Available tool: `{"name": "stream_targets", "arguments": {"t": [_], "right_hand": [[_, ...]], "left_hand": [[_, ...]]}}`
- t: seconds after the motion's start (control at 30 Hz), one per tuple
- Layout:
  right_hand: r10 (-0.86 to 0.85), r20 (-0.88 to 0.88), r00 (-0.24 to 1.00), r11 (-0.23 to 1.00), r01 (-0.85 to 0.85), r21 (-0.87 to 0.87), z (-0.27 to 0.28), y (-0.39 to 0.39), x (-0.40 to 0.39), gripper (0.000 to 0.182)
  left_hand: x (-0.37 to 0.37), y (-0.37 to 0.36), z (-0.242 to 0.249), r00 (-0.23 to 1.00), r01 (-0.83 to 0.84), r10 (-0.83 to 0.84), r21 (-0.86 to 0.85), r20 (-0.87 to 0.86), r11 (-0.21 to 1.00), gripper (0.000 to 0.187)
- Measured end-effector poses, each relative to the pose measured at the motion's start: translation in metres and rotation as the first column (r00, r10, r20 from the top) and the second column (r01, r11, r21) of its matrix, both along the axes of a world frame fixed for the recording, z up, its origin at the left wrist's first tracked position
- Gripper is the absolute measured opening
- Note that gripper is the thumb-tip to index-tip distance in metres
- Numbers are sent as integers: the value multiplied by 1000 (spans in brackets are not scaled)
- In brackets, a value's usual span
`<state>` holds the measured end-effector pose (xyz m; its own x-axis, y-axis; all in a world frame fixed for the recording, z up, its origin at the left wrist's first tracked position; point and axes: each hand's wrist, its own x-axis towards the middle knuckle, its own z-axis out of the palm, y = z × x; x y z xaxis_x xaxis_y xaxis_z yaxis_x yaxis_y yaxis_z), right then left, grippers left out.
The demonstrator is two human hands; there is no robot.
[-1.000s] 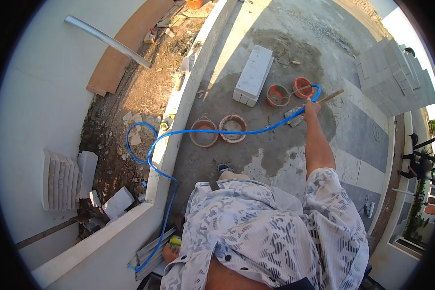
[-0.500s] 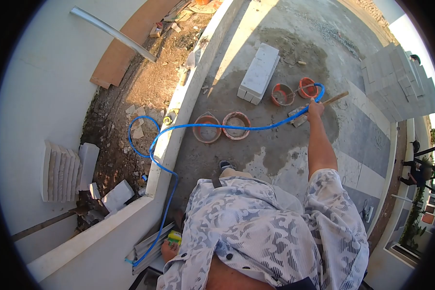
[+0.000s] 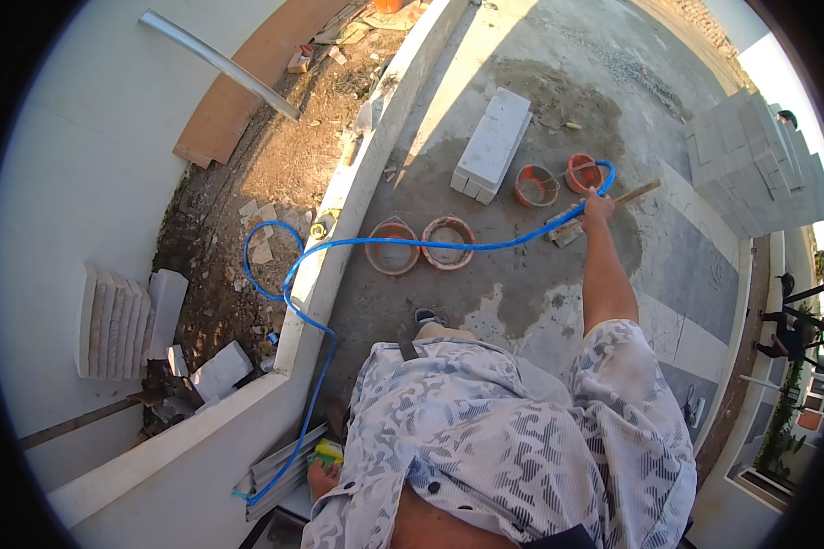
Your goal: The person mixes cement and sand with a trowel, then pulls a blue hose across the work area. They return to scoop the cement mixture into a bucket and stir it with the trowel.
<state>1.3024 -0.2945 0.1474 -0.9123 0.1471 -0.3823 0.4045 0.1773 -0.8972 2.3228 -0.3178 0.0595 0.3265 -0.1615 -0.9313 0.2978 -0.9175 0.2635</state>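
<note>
My right hand (image 3: pixel 599 209), arm stretched forward, is closed around a blue hose (image 3: pixel 412 242) near its end. Past the grip, the hose end curves over toward an orange bucket (image 3: pixel 599 179); no water can be made out. The hose runs left over a low wall, loops on the soil beyond and comes back down beside me. At my left side, my left hand (image 3: pixel 321 478) is partly hidden by my shirt. Its fingers seem closed on a small yellow-and-green object (image 3: pixel 328 451), perhaps a sponge.
Another bucket (image 3: pixel 536 198) stands beside the orange one; two more, a left bucket (image 3: pixel 393 261) and a right bucket (image 3: pixel 448 260), sit nearer. Pale blocks (image 3: pixel 493 137) are stacked ahead. The low wall (image 3: pixel 334 220) runs along my left. A big block stack (image 3: pixel 742 151) stands at right.
The view has shifted very slightly. Both hands and the hose keep almost the same place and grip.
</note>
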Motion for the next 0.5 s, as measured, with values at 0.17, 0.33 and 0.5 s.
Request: {"name": "stream_targets", "arguments": {"t": [0.17,0.33,0.5], "right_hand": [[8,-11,1000,1000,-8,14,-1,-1,-5,33],[5,-16,1000,1000,-5,20,0,-1,-8,33],[14,-10,1000,1000,-14,9,1,-1,-10,35]], "left_hand": [[4,0,-1,1000,3,-2,9,-30,1000,52],[5,-2,0,999,15,-15,5,-34,1000,48],[2,-3,4,999,41,-41,-7,14,999,51]]}}
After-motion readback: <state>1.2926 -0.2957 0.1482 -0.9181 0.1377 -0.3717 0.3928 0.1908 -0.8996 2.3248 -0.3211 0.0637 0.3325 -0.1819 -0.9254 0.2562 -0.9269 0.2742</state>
